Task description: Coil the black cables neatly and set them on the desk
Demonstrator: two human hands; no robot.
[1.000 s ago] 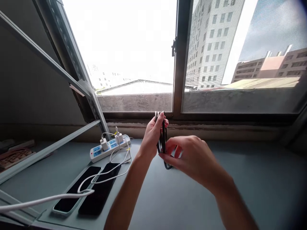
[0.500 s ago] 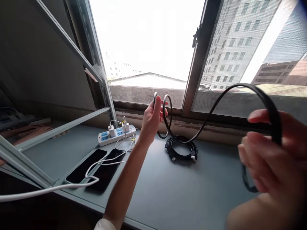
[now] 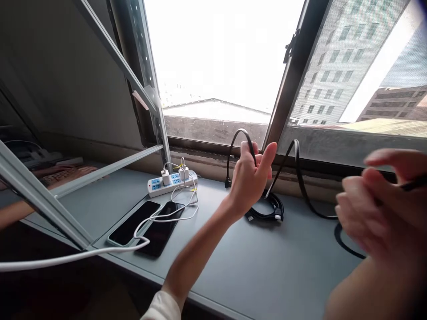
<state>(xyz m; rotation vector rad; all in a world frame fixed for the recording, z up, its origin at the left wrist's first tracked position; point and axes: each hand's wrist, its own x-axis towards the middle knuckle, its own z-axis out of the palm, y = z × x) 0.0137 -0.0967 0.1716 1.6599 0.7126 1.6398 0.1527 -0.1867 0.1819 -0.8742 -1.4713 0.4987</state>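
Observation:
My left hand is over the desk in front of the window, its fingers curled around a black cable and its thumb raised. The cable loops up behind this hand, and one end with a black connector hangs to its left. Another bend arches between my hands. At the right edge, my right hand is blurred, its fingers bent around another stretch of the cable. Below my left hand, a coiled black cable with light-tipped plugs lies on the desk, partly covered by that hand.
On the desk, a white power strip holds two chargers with white cords. Two dark-screened phones lie before it. A metal frame stands at left, with another person's forearm beyond it. The window frame rises behind.
My left hand has moved right across the view, over the coil, and the cable loop around it has changed shape. The arch near my right hand has dropped lower. The view has shifted slightly.

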